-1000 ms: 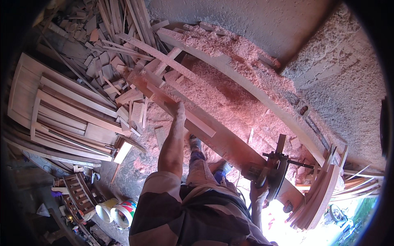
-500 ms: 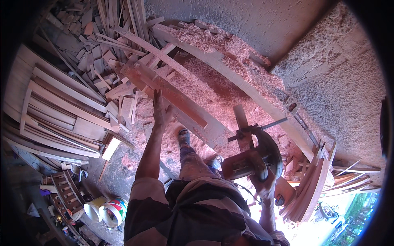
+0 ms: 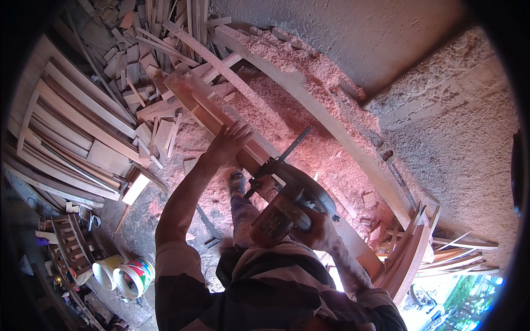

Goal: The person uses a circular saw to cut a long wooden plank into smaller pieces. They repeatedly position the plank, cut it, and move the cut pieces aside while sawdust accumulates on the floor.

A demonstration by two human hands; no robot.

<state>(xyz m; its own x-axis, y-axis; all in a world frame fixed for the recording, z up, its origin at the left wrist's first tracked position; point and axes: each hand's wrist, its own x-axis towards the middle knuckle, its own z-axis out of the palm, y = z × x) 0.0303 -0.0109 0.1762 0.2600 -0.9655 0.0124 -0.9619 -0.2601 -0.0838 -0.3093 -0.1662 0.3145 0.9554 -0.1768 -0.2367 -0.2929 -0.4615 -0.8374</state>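
- The left hand [image 3: 229,144] lies flat on a long wooden plank [image 3: 221,118], its fingers [image 3: 243,131] spread wide and pressing on the top face; they wrap around nothing.
- The right hand [image 3: 317,231] is closed around the rear grip of a handheld power saw [image 3: 290,207], fingers curled tight about it.
- The power saw sits over the plank just beside the left hand, on the side nearer the person, its dark guide bar [image 3: 295,143] pointing away along the wood.
- The plank runs on a slant from a pile of offcuts [image 3: 138,71] down toward the person's body.
- Pinkish sawdust [image 3: 298,132] covers the floor around and beyond the plank, up to a long curved timber [image 3: 331,129].
- Stacked boards [image 3: 72,138] lean at the person's left.
- Two buckets [image 3: 124,273], one white and one brightly patterned, stand on the floor near the left elbow.
- Bent wooden slats [image 3: 411,259] lie bundled at the right.
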